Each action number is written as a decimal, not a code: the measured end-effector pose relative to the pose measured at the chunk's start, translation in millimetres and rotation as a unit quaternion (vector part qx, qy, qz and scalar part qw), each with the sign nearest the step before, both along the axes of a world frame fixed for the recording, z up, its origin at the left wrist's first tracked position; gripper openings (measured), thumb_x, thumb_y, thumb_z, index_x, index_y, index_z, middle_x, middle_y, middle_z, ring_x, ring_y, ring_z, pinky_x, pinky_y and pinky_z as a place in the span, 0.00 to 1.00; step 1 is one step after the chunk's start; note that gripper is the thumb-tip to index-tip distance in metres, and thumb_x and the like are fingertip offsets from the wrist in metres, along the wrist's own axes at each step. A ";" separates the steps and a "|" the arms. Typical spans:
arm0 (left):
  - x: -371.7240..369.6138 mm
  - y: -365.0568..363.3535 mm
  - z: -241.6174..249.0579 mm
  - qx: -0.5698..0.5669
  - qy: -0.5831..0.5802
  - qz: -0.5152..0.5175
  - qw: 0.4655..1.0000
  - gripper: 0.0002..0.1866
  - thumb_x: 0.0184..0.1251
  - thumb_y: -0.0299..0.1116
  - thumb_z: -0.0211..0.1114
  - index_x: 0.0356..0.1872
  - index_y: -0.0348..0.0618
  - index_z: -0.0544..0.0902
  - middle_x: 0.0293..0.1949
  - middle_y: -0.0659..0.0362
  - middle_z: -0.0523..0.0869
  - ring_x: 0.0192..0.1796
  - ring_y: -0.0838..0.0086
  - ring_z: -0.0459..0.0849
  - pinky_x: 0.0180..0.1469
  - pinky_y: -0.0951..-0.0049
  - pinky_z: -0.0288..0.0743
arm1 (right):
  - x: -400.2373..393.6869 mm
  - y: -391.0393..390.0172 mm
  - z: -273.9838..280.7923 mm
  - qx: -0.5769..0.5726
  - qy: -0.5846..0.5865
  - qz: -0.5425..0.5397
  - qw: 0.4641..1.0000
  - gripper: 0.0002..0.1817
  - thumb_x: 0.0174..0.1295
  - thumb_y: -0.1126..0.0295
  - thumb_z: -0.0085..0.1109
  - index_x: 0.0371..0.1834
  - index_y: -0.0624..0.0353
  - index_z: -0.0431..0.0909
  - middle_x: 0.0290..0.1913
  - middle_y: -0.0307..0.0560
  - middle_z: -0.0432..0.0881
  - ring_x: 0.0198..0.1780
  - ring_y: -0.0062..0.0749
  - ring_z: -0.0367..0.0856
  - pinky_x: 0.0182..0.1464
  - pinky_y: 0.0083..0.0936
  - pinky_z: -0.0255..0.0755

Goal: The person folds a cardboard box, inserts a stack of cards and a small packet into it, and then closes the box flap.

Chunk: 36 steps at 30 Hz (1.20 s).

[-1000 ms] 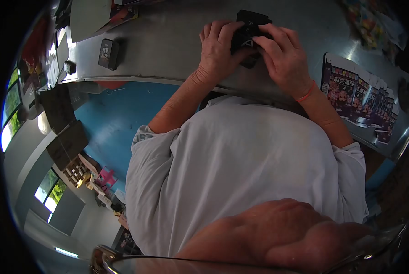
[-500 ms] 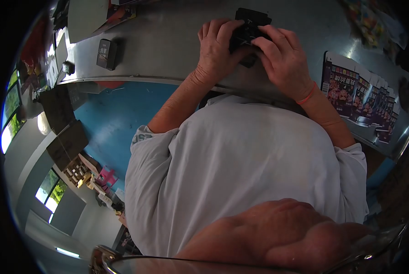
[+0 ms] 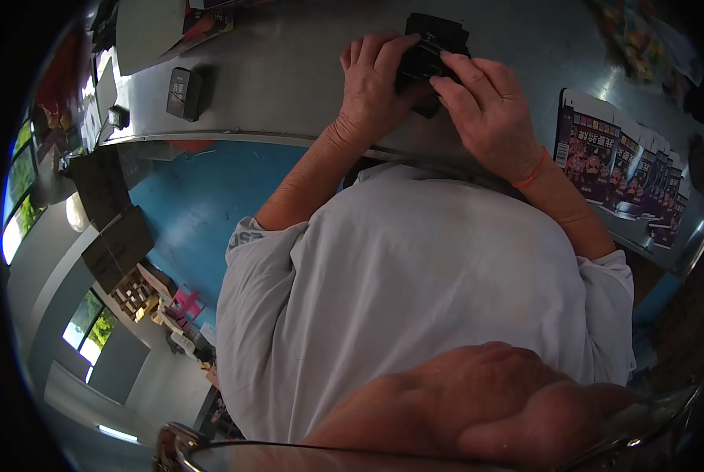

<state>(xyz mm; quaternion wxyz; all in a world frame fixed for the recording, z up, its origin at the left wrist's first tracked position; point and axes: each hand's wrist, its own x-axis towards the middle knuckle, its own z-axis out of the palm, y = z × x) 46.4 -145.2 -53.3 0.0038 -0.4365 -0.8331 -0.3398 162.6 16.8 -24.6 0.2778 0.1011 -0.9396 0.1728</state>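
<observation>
Near the far edge of the view, a black object point(image 3: 432, 57), perhaps a small carton or stack of cards, is on the metal table. My left hand point(image 3: 378, 75) grips its left side, with the fingers curled and the fingertips on the object. My right hand point(image 3: 485, 98) is at its right side, the thumb and index finger bent together against the near right part. What the right fingertips pinch is too small to make out. Black pieces show beyond and below my hands.
On the metal table point(image 3: 289, 79), a small black box point(image 3: 183, 94) stands at the left. Overlapping printed purple card sheets point(image 3: 619, 165) lie at the right, with colourful plastic bags point(image 3: 643, 39) beyond them. A dark printed sheet point(image 3: 206, 31) is at the upper left.
My right hand has shifted slightly down and right, its fingers drawn a little back over the black object. My left hand has hardly moved.
</observation>
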 end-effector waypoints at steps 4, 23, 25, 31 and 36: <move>-0.5 -0.1 0.4 -0.008 0.009 -0.007 1.000 0.34 0.45 0.40 0.76 0.58 0.51 0.76 0.53 0.58 0.77 0.54 0.59 0.74 0.62 0.55 0.61 | 2.2 -0.5 -0.6 0.001 -0.002 0.001 1.000 0.13 0.56 0.70 0.61 0.45 0.55 0.80 0.54 0.49 0.79 0.50 0.39 0.77 0.50 0.33 0.74; -3.2 -2.5 -8.5 0.010 0.006 -0.020 1.000 0.28 0.43 0.37 0.77 0.49 0.50 0.75 0.51 0.59 0.78 0.53 0.59 0.75 0.59 0.54 0.61 | 4.6 -4.0 -0.7 -0.044 -0.004 0.014 0.999 0.14 0.55 0.71 0.63 0.46 0.55 0.79 0.54 0.46 0.77 0.49 0.38 0.76 0.50 0.33 0.73; -2.3 -2.1 -7.5 0.014 0.013 -0.022 1.000 0.28 0.44 0.38 0.77 0.49 0.51 0.75 0.51 0.59 0.78 0.53 0.59 0.74 0.58 0.54 0.61 | 1.7 -0.5 -1.6 -0.088 -0.027 0.006 0.996 0.16 0.53 0.72 0.66 0.46 0.55 0.78 0.54 0.46 0.77 0.48 0.39 0.76 0.49 0.32 0.73; -1.5 -1.4 -5.8 0.025 0.024 -0.027 0.999 0.28 0.46 0.40 0.77 0.49 0.51 0.75 0.50 0.58 0.77 0.53 0.59 0.74 0.57 0.54 0.61 | -6.5 6.4 1.3 -0.164 -0.086 -0.007 0.983 0.20 0.51 0.76 0.68 0.48 0.55 0.75 0.55 0.45 0.80 0.44 0.43 0.77 0.44 0.33 0.76; -1.6 -1.5 -6.3 0.032 0.022 -0.028 0.999 0.28 0.46 0.40 0.77 0.49 0.51 0.75 0.51 0.58 0.77 0.53 0.58 0.74 0.57 0.53 0.61 | -9.7 5.8 2.0 -0.147 -0.089 -0.010 0.985 0.21 0.50 0.75 0.69 0.48 0.55 0.74 0.51 0.45 0.81 0.44 0.41 0.77 0.44 0.32 0.75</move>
